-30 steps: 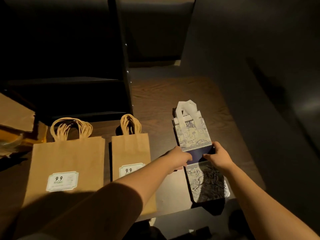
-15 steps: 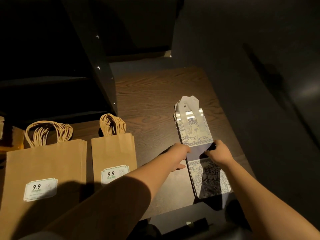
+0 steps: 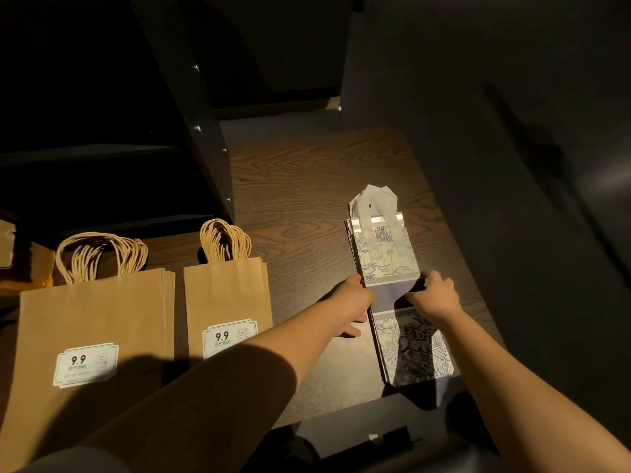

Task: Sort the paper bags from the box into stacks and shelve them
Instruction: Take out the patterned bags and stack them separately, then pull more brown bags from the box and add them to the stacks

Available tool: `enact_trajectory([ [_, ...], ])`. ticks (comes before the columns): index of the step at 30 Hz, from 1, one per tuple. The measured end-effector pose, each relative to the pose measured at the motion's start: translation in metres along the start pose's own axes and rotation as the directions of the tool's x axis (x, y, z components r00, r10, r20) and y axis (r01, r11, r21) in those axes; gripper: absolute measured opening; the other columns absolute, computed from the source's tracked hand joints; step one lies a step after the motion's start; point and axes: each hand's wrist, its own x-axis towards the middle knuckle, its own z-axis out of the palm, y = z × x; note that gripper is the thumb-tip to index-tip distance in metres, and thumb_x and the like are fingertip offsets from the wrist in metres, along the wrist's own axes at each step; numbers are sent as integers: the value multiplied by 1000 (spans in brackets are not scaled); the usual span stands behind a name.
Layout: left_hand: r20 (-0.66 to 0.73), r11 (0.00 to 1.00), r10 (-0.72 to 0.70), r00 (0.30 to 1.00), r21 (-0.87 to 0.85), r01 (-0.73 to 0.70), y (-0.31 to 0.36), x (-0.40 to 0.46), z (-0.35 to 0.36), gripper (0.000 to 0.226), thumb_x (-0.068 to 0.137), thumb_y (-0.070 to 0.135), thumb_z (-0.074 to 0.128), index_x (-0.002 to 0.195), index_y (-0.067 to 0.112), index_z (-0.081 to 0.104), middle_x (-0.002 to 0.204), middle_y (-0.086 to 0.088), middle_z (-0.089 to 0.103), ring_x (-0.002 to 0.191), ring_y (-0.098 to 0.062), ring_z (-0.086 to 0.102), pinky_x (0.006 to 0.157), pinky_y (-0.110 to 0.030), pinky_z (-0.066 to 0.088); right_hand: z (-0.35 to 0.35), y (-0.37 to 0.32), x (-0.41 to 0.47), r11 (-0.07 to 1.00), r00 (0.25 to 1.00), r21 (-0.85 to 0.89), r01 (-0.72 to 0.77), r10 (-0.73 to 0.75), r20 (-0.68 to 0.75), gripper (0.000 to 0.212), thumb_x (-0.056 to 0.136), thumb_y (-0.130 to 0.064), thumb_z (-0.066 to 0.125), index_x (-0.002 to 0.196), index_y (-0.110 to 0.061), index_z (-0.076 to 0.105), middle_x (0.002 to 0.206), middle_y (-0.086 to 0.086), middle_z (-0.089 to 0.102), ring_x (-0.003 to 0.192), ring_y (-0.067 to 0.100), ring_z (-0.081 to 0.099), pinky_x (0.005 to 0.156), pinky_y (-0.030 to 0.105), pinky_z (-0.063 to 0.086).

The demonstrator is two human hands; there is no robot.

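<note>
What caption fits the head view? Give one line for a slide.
Both hands, left and right, square up the blue-patterned bag stack beside two kraft bag stacks on a wooden shelf.
</note>
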Motion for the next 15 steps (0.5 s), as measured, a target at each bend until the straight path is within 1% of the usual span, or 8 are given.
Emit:
enact_trajectory([
  [3, -54, 983, 135, 989, 129, -128, -1, -5, -7, 62, 92, 19, 53, 147, 33, 29, 144, 3, 41, 111, -23, 53, 90, -41, 53, -1, -11, -12, 992, 994, -128, 2, -17, -112, 52, 89, -34, 60, 134, -16, 40, 138, 15, 35, 126, 38, 37, 98, 54, 37],
  [5, -108, 932, 268, 957, 280, -230, 3, -10, -15, 62, 91, 22, 56, 147, 29, 31, 146, -2, 39, 109, -24, 53, 82, -34, 52, -1, -26, -22, 980, 972, -171, 99, -133, -196, 47, 90, -34, 57, 132, -18, 44, 141, 12, 34, 128, 36, 36, 101, 56, 33],
  [7, -124, 868, 370, 921, 399, -295, 7, -16, -25, 65, 90, 20, 57, 148, 28, 29, 149, -6, 32, 114, -28, 52, 75, -28, 48, -2, -44, -34, 954, 934, -178, 241, -277, -224, 41, 91, -31, 57, 129, -20, 49, 140, 8, 37, 128, 32, 37, 101, 55, 34],
  [8, -119, 845, 404, 907, 429, -320, 9, -22, -32, 67, 90, 17, 56, 150, 27, 27, 151, -6, 28, 118, -28, 50, 76, -27, 47, -2, -55, -39, 936, 914, -172, 306, -339, -221, 37, 90, -30, 57, 126, -21, 52, 138, 6, 40, 126, 31, 39, 100, 53, 36],
  [10, -117, 807, 459, 881, 469, -358, 14, -35, -47, 68, 90, 16, 56, 150, 26, 26, 153, -6, 27, 128, -26, 44, 94, -29, 45, -3, -76, -47, 900, 877, -156, 406, -432, -210, 32, 89, -26, 59, 120, -19, 57, 131, 5, 49, 120, 28, 46, 96, 50, 43],
  [11, -128, 793, 484, 866, 483, -372, 16, -44, -60, 67, 90, 18, 57, 150, 26, 27, 153, -4, 28, 129, -24, 44, 99, -31, 43, -3, -90, -53, 880, 858, -134, 456, -474, -197, 30, 88, -24, 59, 117, -18, 59, 126, 6, 54, 114, 26, 51, 93, 48, 47],
  [13, -147, 766, 528, 837, 507, -394, 15, -64, -88, 62, 91, 22, 57, 148, 28, 31, 149, -1, 32, 120, -22, 52, 96, -32, 46, -1, -118, -68, 839, 826, -67, 539, -543, -151, 23, 90, -18, 59, 112, -15, 62, 113, 5, 64, 100, 20, 59, 88, 39, 51],
  [15, -162, 734, 570, 805, 540, -411, 11, -85, -123, 56, 92, 22, 56, 145, 28, 37, 142, 2, 39, 106, -18, 58, 87, -28, 45, 4, -149, -88, 783, 776, -64, 618, -621, -110, 18, 92, -15, 58, 109, -15, 65, 102, 0, 66, 89, 14, 60, 79, 27, 48],
])
